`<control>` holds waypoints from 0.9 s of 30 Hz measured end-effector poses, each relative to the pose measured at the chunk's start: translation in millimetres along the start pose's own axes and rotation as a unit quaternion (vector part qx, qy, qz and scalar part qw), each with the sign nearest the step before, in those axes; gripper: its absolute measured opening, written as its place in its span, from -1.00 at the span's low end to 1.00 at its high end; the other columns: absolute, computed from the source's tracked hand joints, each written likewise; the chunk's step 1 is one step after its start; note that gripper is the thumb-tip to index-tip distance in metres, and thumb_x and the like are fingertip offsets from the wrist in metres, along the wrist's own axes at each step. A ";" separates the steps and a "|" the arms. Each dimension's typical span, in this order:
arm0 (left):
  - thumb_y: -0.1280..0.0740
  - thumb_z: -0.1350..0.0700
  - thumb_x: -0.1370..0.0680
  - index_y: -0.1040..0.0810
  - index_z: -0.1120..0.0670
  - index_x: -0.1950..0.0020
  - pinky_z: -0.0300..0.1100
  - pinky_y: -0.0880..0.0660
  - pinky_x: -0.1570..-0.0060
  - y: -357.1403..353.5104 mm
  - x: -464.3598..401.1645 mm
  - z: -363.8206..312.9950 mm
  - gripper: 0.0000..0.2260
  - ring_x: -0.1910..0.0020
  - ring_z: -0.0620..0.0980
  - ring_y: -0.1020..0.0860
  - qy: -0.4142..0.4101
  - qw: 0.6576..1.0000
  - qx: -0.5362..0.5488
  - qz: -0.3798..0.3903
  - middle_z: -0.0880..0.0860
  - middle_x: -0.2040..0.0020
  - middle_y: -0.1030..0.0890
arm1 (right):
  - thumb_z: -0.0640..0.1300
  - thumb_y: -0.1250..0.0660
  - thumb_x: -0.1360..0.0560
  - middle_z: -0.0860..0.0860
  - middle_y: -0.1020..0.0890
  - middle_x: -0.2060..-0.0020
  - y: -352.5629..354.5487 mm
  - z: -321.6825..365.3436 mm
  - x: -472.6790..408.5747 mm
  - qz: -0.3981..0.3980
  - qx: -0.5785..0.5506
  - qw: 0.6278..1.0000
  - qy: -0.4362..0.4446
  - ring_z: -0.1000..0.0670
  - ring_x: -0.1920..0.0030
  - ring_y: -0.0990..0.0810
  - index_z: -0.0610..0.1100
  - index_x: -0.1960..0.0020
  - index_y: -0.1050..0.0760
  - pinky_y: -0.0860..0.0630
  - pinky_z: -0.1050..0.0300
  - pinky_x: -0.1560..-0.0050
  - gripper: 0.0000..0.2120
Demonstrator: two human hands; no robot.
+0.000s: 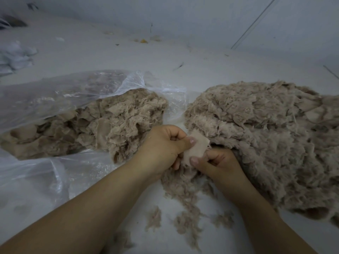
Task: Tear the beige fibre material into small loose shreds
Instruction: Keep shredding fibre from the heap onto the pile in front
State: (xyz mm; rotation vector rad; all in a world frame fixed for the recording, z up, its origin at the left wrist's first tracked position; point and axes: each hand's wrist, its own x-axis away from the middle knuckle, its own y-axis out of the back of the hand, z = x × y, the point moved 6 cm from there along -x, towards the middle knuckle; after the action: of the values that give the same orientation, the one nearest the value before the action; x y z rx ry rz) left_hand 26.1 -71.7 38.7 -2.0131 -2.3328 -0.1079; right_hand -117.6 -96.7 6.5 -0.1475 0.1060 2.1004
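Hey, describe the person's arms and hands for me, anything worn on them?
Both forearms are bare to the frame's bottom edge: no sleeves, gloves, watch or bracelets show. The left hand and right hand have no visible rings. The thumbnails are short, with a pale glossy look; whether that is polish is unclear.

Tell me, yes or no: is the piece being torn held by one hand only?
No: the left hand and the right hand both pinch the flat beige piece between them.

clear plastic bag (60,92) left | white scraps (16,55) far left | yellow bits (144,40) by wall
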 end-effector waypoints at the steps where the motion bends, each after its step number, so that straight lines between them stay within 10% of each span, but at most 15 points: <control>1: -0.43 0.22 -0.51 -0.54 0.20 0.33 -0.35 -0.24 0.63 1.6 -1.2 -0.8 -0.78 0.68 -0.04 -0.33 -0.005 1.000 0.013 -0.014 0.07 0.55 -0.46 | -0.05 -0.41 -0.48 -0.46 -0.54 0.31 0.9 0.0 -0.6 -0.003 0.006 1.000 0.001 -0.17 0.26 -0.50 -0.45 0.25 -0.54 -0.46 -0.17 0.18 -0.57; 7: -0.40 0.22 -0.53 -0.52 0.29 0.27 -0.32 -0.26 0.61 12.6 -3.9 2.5 -0.78 0.66 -0.02 -0.33 -0.029 0.995 0.059 -0.073 0.09 0.54 -0.44 | -0.13 -0.35 -0.44 -0.15 -0.66 0.33 8.3 -6.8 -2.1 -0.031 0.029 0.999 -0.019 -0.07 0.28 -0.56 -0.11 0.25 -0.67 -0.50 0.10 0.21 -0.84; 16: -0.36 0.18 -0.57 -0.57 0.16 0.26 -0.29 -0.29 0.60 1.3 -1.6 0.6 -0.79 0.67 0.02 -0.38 -0.015 0.999 0.046 -0.005 0.10 0.52 -0.49 | -0.05 -0.32 -0.50 -0.18 -0.61 0.41 -2.7 4.3 -1.3 0.001 0.011 1.000 0.002 -0.03 0.34 -0.55 -0.19 0.29 -0.63 -0.48 0.17 0.25 -0.71; 27: -0.33 0.24 -0.58 -0.52 0.16 0.24 -0.25 -0.33 0.60 23.7 -2.4 -5.2 -0.81 0.64 0.03 -0.40 -0.047 0.991 0.079 -0.096 0.11 0.52 -0.51 | -0.22 -0.26 -0.43 0.14 -0.52 0.54 1.3 4.4 -4.1 -0.028 0.119 0.992 -0.003 0.21 0.50 -0.41 -0.04 0.40 -0.59 -0.32 0.41 0.43 -0.73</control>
State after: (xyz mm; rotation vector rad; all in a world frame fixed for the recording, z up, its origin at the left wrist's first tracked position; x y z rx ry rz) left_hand 49.9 -71.0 44.0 -1.7550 -2.4995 0.1637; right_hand -117.0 -100.3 11.5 -0.0006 0.3433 2.0134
